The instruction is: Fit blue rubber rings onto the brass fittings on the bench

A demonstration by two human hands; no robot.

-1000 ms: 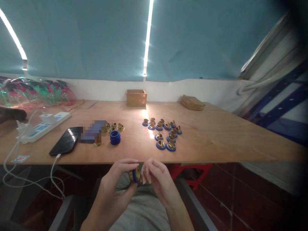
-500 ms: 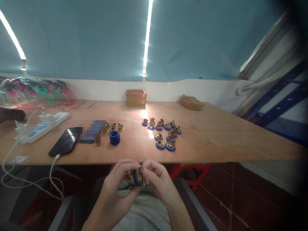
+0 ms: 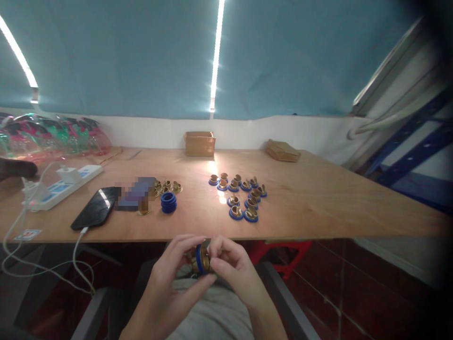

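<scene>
Thirteen blue-ringed brass fittings (image 3: 233, 186) dot the desk (image 3: 304, 203); left hand (image 3: 163, 281) holds a fourteenth fitting (image 3: 203, 259), right hand (image 3: 234, 267) meets it, grip unclear.

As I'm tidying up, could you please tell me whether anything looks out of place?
Mainly the thin white charging cable: it droops over the front edge of the brown wooden table, where it could snag. Nothing looks spilled or visibly damaged.

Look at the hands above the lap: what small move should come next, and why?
Probably turn the brass fitting slightly between the left hand and right hand to check the blue ring: it encircles the brass, but its far side is out of view; ringed fittings on the table show blue around their bases.
</scene>
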